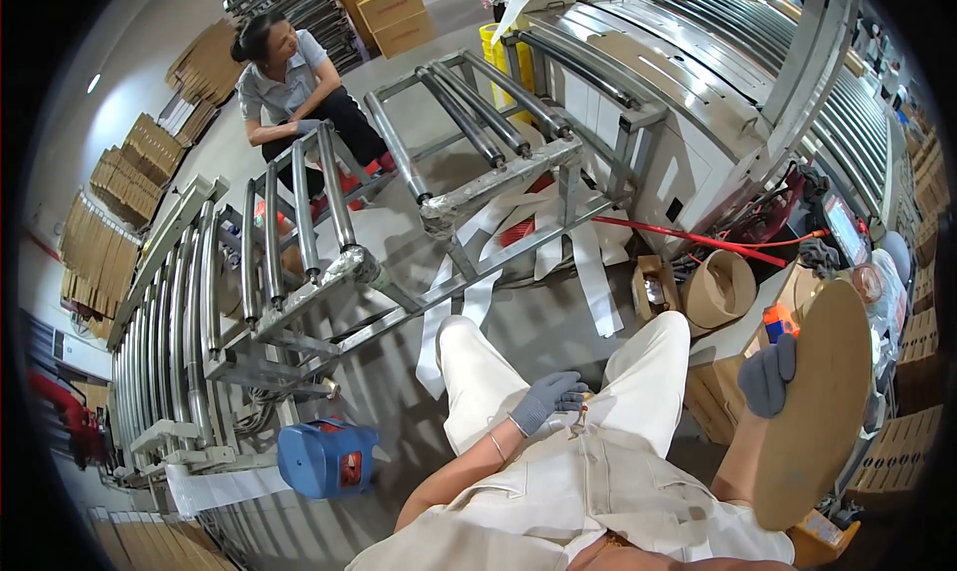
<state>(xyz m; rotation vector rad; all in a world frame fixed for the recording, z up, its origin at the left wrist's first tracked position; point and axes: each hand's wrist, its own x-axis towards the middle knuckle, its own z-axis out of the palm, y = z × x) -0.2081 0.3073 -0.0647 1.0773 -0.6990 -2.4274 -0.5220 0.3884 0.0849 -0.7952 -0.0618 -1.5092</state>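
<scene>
My left hand (547,402), in a grey glove, rests on my lap with its fingers loosely stretched out and nothing held. My right hand (767,380), also gloved in grey, grips the edge of a flat oval piece of brown cardboard (815,402). The cardboard stands nearly upright at my right side. Its broad face hides part of the right hand. Next to that hand is a small orange and blue object (780,322). I sit with both knees in front of me, in off-white clothing.
Ahead stands a metal frame with rollers (478,113); another roller conveyor (184,312) runs along the left. A person (289,83) crouches behind them. White strips (595,282) lie over the floor. A blue plastic stool (326,458) is left; a round cardboard tub (718,289) stands right.
</scene>
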